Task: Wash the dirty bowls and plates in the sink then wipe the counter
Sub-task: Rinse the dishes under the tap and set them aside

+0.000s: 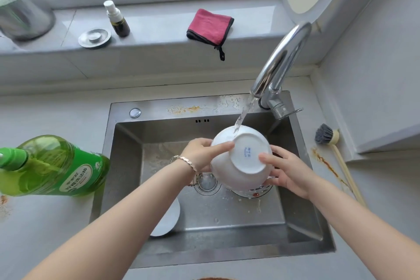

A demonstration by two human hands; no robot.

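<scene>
The left hand (202, 154) at 9 o'clock and the right hand (286, 173) at 3 o'clock hold the white bowl (241, 161), fingers (223, 146) clamped on its sides. It is base-up under the faucet (281, 59) stream, above the middle of the sink (159, 107). Washing seems about midway: a stained plate (254, 191) lies beneath, another dish (169, 218) sits at 7 o'clock, and the counter (375, 188) streaks (327, 165) are unwiped.

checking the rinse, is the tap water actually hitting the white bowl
Touching. The head view shows the water stream from the faucet landing on the outer wall of the white bowl, which is held bottom-up.
</scene>
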